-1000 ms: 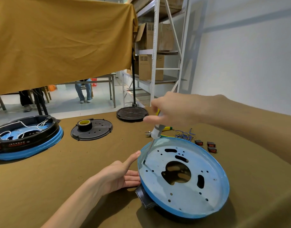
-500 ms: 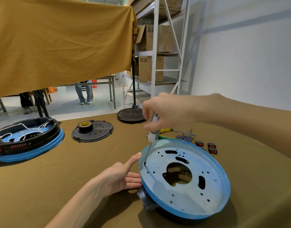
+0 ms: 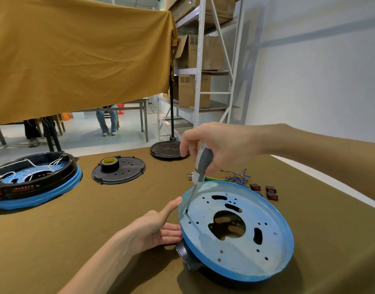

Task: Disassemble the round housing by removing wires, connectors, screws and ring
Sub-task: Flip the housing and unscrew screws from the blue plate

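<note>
A round blue housing (image 3: pixel 273 247) lies tilted on the brown table in front of me, its pale perforated plate facing up with a large centre hole. My right hand (image 3: pixel 220 145) is shut on a grey-handled screwdriver (image 3: pixel 200 164), held nearly upright. The tip rests at a screw hole near the plate's left rim. My left hand (image 3: pixel 154 228) is pressed flat against the housing's left edge, fingers extended, thumb raised toward the rim. A black part (image 3: pixel 186 257) sticks out under the housing at the lower left.
Loose blue wires (image 3: pixel 237 177) and three small red-and-black switches (image 3: pixel 267 192) lie behind the housing. A second blue-and-black housing with white wires (image 3: pixel 34 179) sits far left. A black cover carrying a tape roll (image 3: pixel 118 170) and another black disc (image 3: pixel 167 150) lie further back.
My right hand has turned on the screwdriver handle, regripping higher, while the tip stays at the same hole. The left hand and housing have hardly moved.
</note>
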Tool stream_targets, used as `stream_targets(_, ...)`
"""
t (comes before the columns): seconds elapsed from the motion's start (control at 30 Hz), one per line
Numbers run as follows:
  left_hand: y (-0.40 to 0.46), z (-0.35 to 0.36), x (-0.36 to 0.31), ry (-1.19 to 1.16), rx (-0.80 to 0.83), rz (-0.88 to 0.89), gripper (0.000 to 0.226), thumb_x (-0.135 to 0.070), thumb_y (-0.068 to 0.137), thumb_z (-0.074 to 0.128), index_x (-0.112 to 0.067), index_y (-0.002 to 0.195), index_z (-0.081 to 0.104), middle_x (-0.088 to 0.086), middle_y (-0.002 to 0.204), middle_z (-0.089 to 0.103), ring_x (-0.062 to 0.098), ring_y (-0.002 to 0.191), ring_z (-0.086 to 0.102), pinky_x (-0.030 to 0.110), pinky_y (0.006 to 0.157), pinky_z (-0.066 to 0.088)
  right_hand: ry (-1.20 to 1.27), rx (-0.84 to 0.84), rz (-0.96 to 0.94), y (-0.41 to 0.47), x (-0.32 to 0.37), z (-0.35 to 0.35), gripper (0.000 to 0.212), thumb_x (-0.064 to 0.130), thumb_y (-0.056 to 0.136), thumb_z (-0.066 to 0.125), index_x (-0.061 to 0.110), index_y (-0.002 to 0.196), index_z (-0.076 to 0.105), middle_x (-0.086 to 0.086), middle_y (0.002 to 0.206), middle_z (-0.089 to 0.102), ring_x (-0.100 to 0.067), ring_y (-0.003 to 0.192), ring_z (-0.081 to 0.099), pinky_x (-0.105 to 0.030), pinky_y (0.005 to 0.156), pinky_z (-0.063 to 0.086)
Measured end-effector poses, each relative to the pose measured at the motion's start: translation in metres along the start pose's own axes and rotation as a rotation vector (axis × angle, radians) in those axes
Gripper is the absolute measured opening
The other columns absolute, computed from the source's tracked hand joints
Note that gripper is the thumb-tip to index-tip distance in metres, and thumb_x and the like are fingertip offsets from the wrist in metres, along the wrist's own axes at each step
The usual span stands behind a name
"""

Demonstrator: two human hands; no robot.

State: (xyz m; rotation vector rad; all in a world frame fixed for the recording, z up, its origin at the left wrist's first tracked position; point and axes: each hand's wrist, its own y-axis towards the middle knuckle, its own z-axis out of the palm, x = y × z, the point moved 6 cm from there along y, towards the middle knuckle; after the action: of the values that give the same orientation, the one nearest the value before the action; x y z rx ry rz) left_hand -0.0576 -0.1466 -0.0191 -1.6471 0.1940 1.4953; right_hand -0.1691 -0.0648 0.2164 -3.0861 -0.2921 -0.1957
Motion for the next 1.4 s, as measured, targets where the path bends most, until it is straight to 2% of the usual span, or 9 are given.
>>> stream_targets(0.17,-0.003,0.0,0.0,0.018,-0.026,0.008,0.134,-0.063,0.056,0.083,-0.005,0.159,0.019,0.025,0.094,0.079,0.033,0.089,0.079,0.037,0.067,0.065,-0.324,-0.143,0.175,-0.001,-0.011,0.003,0.054,0.071,0.092,0.051,0.024,0.118,0.05,0.009,0.08,0.055,-0.008,0.072,0.056,-0.032,0.057,0.043)
stream_targets(0.23,-0.003,0.0,0.0,0.016,-0.036,0.009,0.137,-0.063,0.054,0.084,-0.006,0.16,0.018,0.025,0.092,0.078,0.034,0.088,0.08,0.037,0.064,0.065,-0.435,-0.169,0.213,0.001,-0.015,0.001,0.052,0.069,0.095,0.046,0.02,0.109,0.054,0.003,0.081,0.058,-0.016,0.071,0.058,-0.036,0.058,0.048)
stream_targets(0.43,-0.003,0.0,0.0,0.018,-0.018,-0.001,0.139,-0.063,0.051,0.084,-0.005,0.16,0.018,0.025,0.093,0.078,0.035,0.091,0.079,0.04,0.071,0.066,0.109,-0.031,0.027,0.002,-0.003,-0.001,0.048,0.018,0.079,0.085,0.026,0.118,0.06,0.005,0.104,0.06,-0.013,0.086,0.065,-0.033,0.073,0.057)
stream_targets(0.6,-0.004,0.001,-0.001,0.024,-0.021,0.011,0.138,-0.063,0.051,0.083,-0.004,0.159,0.02,0.022,0.086,0.079,0.033,0.088,0.08,0.037,0.065,0.065,-0.384,-0.187,0.189,0.006,-0.002,0.001,0.054,0.069,0.095,0.046,0.019,0.116,0.053,0.003,0.08,0.055,-0.014,0.07,0.055,-0.036,0.057,0.042)
stream_targets(0.8,-0.006,0.002,-0.001,0.02,-0.019,0.012,0.133,-0.062,0.057,0.082,-0.003,0.159,0.02,0.023,0.086,0.079,0.033,0.086,0.08,0.036,0.064,0.064,0.07,-0.019,0.038,0.011,0.004,-0.002,0.048,0.02,0.08,0.085,0.027,0.119,0.058,0.009,0.099,0.059,-0.011,0.087,0.063,-0.028,0.068,0.053)
stream_targets(0.97,-0.005,0.002,-0.002,0.019,-0.019,0.013,0.126,-0.062,0.057,0.082,-0.002,0.154,0.028,0.023,0.087,0.079,0.033,0.086,0.08,0.036,0.063,0.064,-0.311,-0.183,0.149,0.011,0.004,0.001,0.05,0.07,0.092,0.053,0.024,0.109,0.051,0.006,0.081,0.054,-0.011,0.069,0.055,-0.035,0.055,0.04)
stream_targets(1.03,-0.005,0.002,-0.001,0.016,-0.017,0.011,0.124,-0.061,0.058,0.081,-0.002,0.154,0.028,0.023,0.087,0.079,0.033,0.086,0.08,0.036,0.063,0.064,-0.456,-0.211,0.172,0.014,0.003,0.0,0.049,0.066,0.097,0.046,0.018,0.098,0.055,0.001,0.079,0.055,-0.015,0.066,0.055,-0.036,0.053,0.041)
stream_targets(1.2,-0.003,0.001,-0.001,0.009,-0.01,0.007,0.129,-0.062,0.056,0.082,-0.003,0.156,0.026,0.025,0.094,0.078,0.034,0.089,0.079,0.038,0.067,0.065,0.041,0.017,0.023,0.011,0.007,0.0,0.039,0.02,0.083,0.081,0.027,0.114,0.059,0.006,0.103,0.058,-0.009,0.084,0.061,-0.029,0.067,0.052)
stream_targets(1.4,0.002,0.0,0.002,-0.013,0.0,-0.002,0.127,-0.063,0.056,0.083,-0.005,0.154,0.027,0.025,0.096,0.078,0.034,0.09,0.079,0.037,0.068,0.065,-0.54,-0.219,0.191,0.008,0.004,0.001,0.052,0.068,0.097,0.043,0.018,0.099,0.054,0.002,0.075,0.051,-0.015,0.062,0.051,-0.032,0.049,0.033)
